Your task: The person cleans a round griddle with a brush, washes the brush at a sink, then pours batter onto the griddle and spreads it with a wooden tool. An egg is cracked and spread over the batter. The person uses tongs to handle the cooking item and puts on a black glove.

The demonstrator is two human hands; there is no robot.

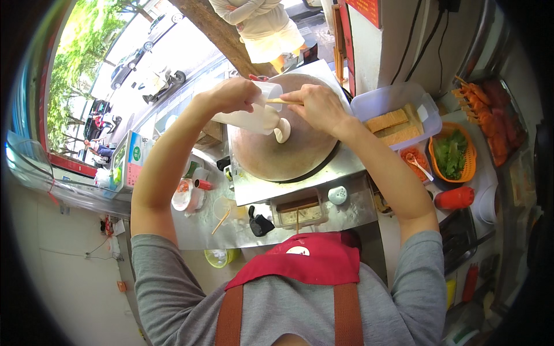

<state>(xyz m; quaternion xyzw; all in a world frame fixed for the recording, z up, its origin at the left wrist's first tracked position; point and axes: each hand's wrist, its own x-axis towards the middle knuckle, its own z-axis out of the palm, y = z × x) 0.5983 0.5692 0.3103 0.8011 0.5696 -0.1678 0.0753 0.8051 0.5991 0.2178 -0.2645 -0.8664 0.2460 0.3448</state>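
My left hand (236, 95) grips a translucent white plastic jug (251, 119), tilted over a round crepe griddle (270, 162). Pale batter (283, 131) runs from the jug's mouth and lies as a small mound on the hot plate. In my right hand (318, 107) is a thin wooden stick (283, 101), pointing left towards the jug. The stick's far end is hidden behind the jug and my left hand. Below the griddle, a clear tub (298, 220) holds a wooden-handled tool in liquid.
A shaker (337, 195) and a black cloth (260, 224) lie on the steel counter. At right stand a plastic box (417, 104) of fried sheets, an orange basket (469, 151) of lettuce and a red bottle (454, 198). Beyond the griddle stands a person (259, 26) with folded arms.
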